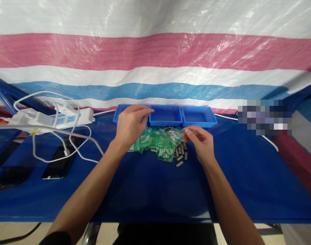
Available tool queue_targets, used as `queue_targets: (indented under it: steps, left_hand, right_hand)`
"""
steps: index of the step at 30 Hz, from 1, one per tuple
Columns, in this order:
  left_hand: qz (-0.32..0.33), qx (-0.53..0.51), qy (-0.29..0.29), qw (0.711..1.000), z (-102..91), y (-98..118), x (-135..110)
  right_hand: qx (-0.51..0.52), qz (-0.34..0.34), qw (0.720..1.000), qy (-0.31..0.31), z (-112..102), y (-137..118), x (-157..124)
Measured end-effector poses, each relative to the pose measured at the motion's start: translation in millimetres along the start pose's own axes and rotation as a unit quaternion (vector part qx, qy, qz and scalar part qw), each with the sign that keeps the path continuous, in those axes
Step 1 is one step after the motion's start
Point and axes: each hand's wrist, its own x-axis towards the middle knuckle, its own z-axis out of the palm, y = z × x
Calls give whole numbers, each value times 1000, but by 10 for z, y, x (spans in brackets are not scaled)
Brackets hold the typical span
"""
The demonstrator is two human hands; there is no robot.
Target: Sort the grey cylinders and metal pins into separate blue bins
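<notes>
Three blue plastic trays stand in a row at the back: a left tray (121, 108), a middle tray (166, 123) and a right tray (200, 124). My left hand (132, 123) hovers over the left tray and partly hides it, thumb and forefinger pinched near the middle tray. What that pinch holds, if anything, is too small to tell. Before the right tray, my right hand (201, 141) has its fingertips together beside a heap of green-tinted clear plastic bags (166, 149). Any item in them is unclear. Small grey metal pieces (180, 158) lie loose by the bags.
At left, a white power strip (86, 116) with plugs and looping white cables (76, 153) sits near a dark phone (59, 160). A striped plastic sheet (155, 51) hangs behind the blue tabletop (155, 190). A blurred-out patch (264, 117) covers something at right.
</notes>
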Motion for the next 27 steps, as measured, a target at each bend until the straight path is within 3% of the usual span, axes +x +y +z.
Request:
queue_targets:
  steps: [3, 6, 11, 15, 18, 22, 27]
  left_hand:
    - [-17, 110, -44, 993, 9, -250, 16]
    - [-15, 137, -81, 987, 35, -314, 12]
    - [45, 66, -124, 989, 106, -88, -20]
    - [115, 8, -179, 977, 234, 132, -95]
    - [143, -18, -226, 963, 320, 253, -152]
    - [151, -26, -242, 958, 365, 312, -187]
    - [109, -45, -219, 969, 331, 309, -186]
  right_hand:
    - [-35, -5, 999, 36, -53, 53, 21]
    - [-148, -26, 987, 57, -126, 117, 42]
    - [-322, -64, 944, -19, -226, 167, 55]
    - [-357, -72, 925, -104, -239, 125, 40]
    - [-368, -79, 919, -118, -254, 106, 46]
    - [-390, -79, 914, -80, -308, 110, 65]
    - [-357, -114, 927, 25, -306, 32, 43]
